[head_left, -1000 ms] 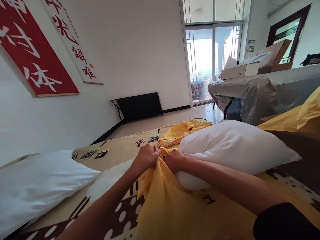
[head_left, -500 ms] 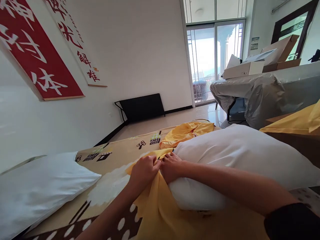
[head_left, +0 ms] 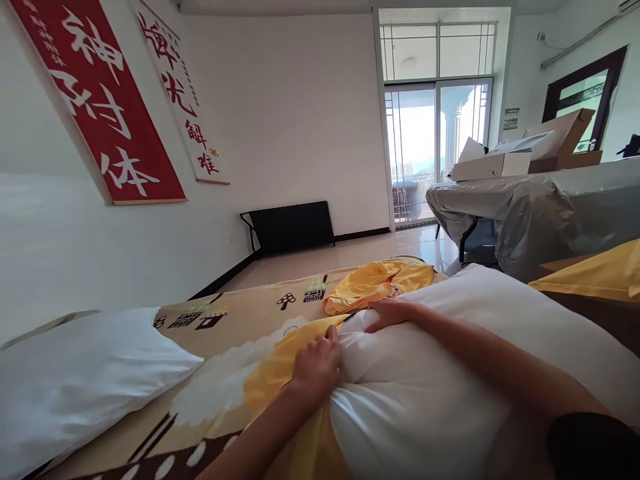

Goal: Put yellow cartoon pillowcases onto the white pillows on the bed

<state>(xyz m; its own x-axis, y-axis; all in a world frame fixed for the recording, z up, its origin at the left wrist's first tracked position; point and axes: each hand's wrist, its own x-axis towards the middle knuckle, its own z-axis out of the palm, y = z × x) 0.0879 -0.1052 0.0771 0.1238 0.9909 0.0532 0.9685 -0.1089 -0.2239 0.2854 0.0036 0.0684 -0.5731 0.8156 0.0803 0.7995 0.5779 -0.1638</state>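
Observation:
A big white pillow (head_left: 450,373) lies across the patterned bed sheet (head_left: 250,313), close in front of me. A yellow pillowcase (head_left: 280,363) spreads flat under its left end. My left hand (head_left: 316,363) is closed on the pillow's near left corner, where it meets the yellow cloth. My right hand (head_left: 387,312) rests on the pillow's far left corner with its fingers curled over the edge. A second white pillow (head_left: 85,377) lies at the left of the bed. A crumpled yellow cloth (head_left: 380,283) sits at the bed's far end.
Red and white banners (head_left: 105,107) hang on the left wall. A black folded frame (head_left: 293,225) leans against the far wall. A plastic-covered table (head_left: 540,207) with cardboard boxes (head_left: 525,153) stands at the right, before glass balcony doors (head_left: 435,153). More yellow cloth (head_left: 595,273) lies at the right edge.
The pillow has come closer and fills more of the view. My hands, together on the yellow cloth's edge before, have parted: the right moved to the far corner, the left to the near corner.

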